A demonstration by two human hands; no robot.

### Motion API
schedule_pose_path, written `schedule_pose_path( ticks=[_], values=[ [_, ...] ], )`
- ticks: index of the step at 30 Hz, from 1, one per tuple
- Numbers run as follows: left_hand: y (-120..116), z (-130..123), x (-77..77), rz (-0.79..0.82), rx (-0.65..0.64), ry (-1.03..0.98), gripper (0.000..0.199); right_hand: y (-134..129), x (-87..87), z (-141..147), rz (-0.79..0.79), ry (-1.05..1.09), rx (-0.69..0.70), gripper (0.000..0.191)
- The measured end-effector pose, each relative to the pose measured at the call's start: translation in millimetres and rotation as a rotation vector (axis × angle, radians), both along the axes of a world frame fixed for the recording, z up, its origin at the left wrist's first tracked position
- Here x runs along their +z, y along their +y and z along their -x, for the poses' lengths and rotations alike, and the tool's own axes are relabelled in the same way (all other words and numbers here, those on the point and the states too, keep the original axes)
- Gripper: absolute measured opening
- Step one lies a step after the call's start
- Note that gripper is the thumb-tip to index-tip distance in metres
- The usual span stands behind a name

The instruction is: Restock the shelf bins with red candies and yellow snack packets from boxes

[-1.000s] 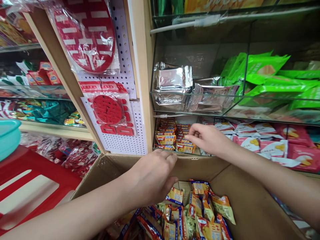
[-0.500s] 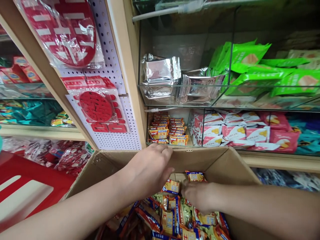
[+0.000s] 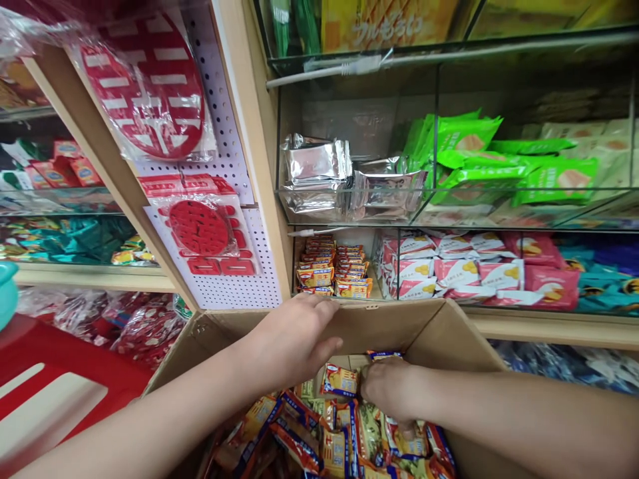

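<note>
A cardboard box [image 3: 429, 326] stands before me with orange, yellow and blue snack packets [image 3: 334, 452] inside, a few greenish ones among them. My left hand [image 3: 299, 339] is at the far wall, its fingers bent over the rim and the thumb on the inner side. Down in the box, my right hand [image 3: 392, 389] is closed among the packets, its fingertips hidden. One packet [image 3: 340, 380] lies just left of its knuckles, and another packet [image 3: 383, 355] shows behind it.
Glass-fronted shelves behind the box hold similar small packets [image 3: 334, 269], pink-and-white packets [image 3: 456, 271], silver packets [image 3: 317, 166] and green packets [image 3: 554, 176]. Red decorations [image 3: 200, 226] hang on a pegboard at left. A red plastic piece [image 3: 64, 372] stands left of the box.
The view has tilted up slightly, bringing a higher shelf into sight. My left hand stays at the box rim. My right hand remains down among the packets, barely shifted.
</note>
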State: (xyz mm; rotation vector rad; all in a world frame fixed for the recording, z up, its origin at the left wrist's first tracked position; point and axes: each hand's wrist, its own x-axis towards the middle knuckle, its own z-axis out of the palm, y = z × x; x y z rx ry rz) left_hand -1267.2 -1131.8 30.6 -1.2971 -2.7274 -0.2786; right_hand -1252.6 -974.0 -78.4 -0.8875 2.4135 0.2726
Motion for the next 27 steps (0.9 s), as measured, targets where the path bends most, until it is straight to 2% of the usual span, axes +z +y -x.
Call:
schedule_pose_path(
  ticks=[2, 5, 8, 10, 12, 13, 16, 19, 21, 23, 27],
  values=[
    [-0.7, 0.5, 0.7, 0.000, 0.001, -0.007, 0.036, 1.3, -1.0, -0.6, -0.077, 0.043, 0.066, 0.017],
    [-1.2, 0.1, 1.5, 0.005, -0.006, -0.010, 0.036, 1.8, 2.0, -3.7, -0.079, 0.100, 0.059, 0.022],
    [-1.2, 2.1, 1.1, -0.028, -0.020, -0.042, 0.035, 1.3, 14.0, -3.7, -0.070, 0.066, 0.071, 0.024],
    [-1.3, 7.1, 0.0, -0.128, 0.010, -0.108, 0.031, 3.3, 27.2, -1.8, -0.017, 0.084, 0.060, 0.021],
    [-1.7, 14.9, -1.2, -0.316, 0.081, -0.243, 0.029, 8.2, 43.5, 0.2, 0.140, 0.138, -0.009, 0.019],
    [-2.1, 19.2, -1.7, -0.434, 0.119, -0.340, 0.029, 11.5, 52.1, 0.9, 0.266, 0.157, -0.063, 0.018],
    [-3.6, 29.2, -2.5, -0.743, 0.133, -0.683, 0.030, 21.7, 75.0, 1.8, 0.764, 0.097, -0.247, 0.017],
    [-2.9, 29.3, -3.1, -0.802, 0.023, -0.864, 0.030, 27.7, 86.4, 1.8, 1.158, 0.050, -0.435, 0.021],
    [-0.1, 24.8, -3.8, -0.761, -0.042, -0.958, 0.028, 28.9, 87.4, 1.8, 1.273, 0.093, -0.477, 0.023],
    [3.4, 20.1, -4.7, -0.761, -0.049, -1.027, 0.025, 29.2, 85.7, 2.4, 1.297, 0.144, -0.483, 0.026],
    [7.1, 18.3, -6.0, -0.919, 0.022, -1.106, 0.020, 30.2, 84.0, 5.0, 1.312, 0.109, -0.511, 0.033]
  ],
)
